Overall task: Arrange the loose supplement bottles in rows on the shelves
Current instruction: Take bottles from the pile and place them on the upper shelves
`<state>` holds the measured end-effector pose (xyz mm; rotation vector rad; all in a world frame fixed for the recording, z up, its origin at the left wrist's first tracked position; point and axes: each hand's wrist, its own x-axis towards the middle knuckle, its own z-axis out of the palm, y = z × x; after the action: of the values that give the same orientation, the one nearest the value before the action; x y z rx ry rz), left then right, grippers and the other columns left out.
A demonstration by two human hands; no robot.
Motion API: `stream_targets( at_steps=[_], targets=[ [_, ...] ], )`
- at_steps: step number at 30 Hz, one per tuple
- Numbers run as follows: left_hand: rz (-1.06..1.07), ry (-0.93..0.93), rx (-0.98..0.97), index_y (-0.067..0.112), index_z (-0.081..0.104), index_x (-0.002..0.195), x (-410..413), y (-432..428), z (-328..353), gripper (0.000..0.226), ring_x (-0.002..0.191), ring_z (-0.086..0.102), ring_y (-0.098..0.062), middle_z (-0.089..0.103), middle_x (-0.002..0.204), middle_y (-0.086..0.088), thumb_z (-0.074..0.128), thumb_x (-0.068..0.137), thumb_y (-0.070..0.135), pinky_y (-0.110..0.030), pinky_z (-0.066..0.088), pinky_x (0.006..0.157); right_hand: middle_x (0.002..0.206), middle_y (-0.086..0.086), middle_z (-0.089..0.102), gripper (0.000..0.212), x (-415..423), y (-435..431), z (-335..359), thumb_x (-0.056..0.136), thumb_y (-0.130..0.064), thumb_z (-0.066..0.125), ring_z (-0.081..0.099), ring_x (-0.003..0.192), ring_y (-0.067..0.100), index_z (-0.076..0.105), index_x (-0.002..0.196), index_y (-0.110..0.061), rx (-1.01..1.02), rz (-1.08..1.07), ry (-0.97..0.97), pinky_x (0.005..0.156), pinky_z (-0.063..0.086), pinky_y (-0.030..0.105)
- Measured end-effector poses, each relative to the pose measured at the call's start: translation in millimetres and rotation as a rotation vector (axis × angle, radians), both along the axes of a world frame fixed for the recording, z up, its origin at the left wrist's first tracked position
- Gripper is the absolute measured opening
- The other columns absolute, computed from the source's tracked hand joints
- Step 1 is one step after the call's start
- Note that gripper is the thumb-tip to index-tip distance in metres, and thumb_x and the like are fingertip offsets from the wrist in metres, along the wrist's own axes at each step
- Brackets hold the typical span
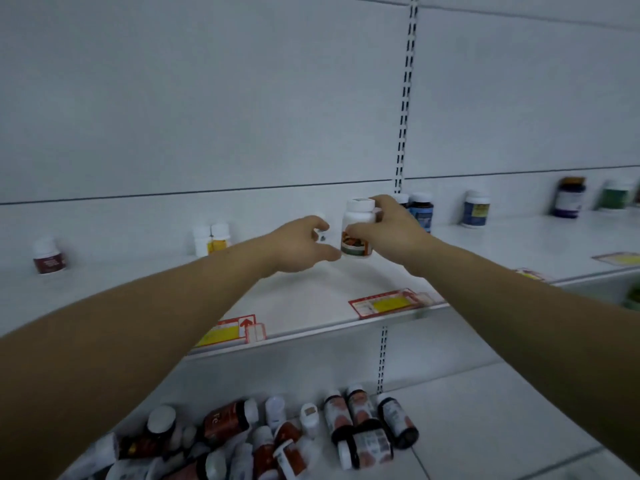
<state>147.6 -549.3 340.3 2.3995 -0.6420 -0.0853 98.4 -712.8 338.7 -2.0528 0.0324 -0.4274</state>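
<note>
My right hand (388, 230) grips a white bottle with an orange and green label (357, 230), held upright just above the upper shelf (311, 299). My left hand (301, 244) curls round a smaller white bottle (321, 233), mostly hidden by its fingers, right beside the first. A heap of loose bottles (277, 434) lies on the lower shelf (485, 410), most on their sides. Standing bottles dot the back of the upper shelf: a maroon-labelled one (48, 256), a white and yellow pair (212, 239), blue-labelled ones (420, 209).
More bottles stand further right on the upper shelf: a blue one (476, 208), a dark one (569, 197), a green one (618, 195). Red and yellow price tags (388, 303) sit along the shelf's front edge. A slotted upright (405, 98) divides the back panel.
</note>
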Motion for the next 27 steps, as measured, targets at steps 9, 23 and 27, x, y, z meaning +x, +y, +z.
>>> stream_targets(
  at_steps=[9, 23, 27],
  targets=[
    [-0.233, 0.114, -0.191, 0.024, 0.038, 0.14, -61, -189, -3, 0.068, 0.109, 0.056, -0.015, 0.055, 0.128, 0.002, 0.071, 0.081, 0.03, -0.03, 0.044, 0.092, 0.098, -0.005, 0.061, 0.035, -82, -174, 0, 0.082, -0.018, 0.069, 0.062, 0.091, 0.012, 0.049, 0.109, -0.024, 0.073, -0.114, -0.096, 0.077, 0.053, 0.028],
    [-0.56, -0.056, -0.027, 0.02, 0.058, 0.113, -130, -510, -7, 0.04, 0.093, 0.062, -0.017, 0.066, 0.104, 0.0, 0.073, 0.078, 0.031, -0.032, 0.05, 0.085, 0.097, -0.01, 0.058, 0.035, -186, -460, -3, 0.085, -0.021, 0.068, 0.058, 0.086, 0.006, 0.047, 0.113, -0.026, 0.051, -0.34, -0.104, 0.066, 0.046, 0.02],
    [-0.612, -0.14, 0.069, 0.021, 0.057, 0.117, -119, -578, -5, 0.038, 0.095, 0.057, -0.015, 0.062, 0.106, 0.003, 0.066, 0.084, 0.036, -0.024, 0.043, 0.076, 0.097, -0.01, 0.058, 0.035, -179, -521, -7, 0.085, -0.024, 0.068, 0.059, 0.085, 0.005, 0.046, 0.113, -0.027, 0.039, -0.403, -0.105, 0.067, 0.047, 0.021]
  ],
)
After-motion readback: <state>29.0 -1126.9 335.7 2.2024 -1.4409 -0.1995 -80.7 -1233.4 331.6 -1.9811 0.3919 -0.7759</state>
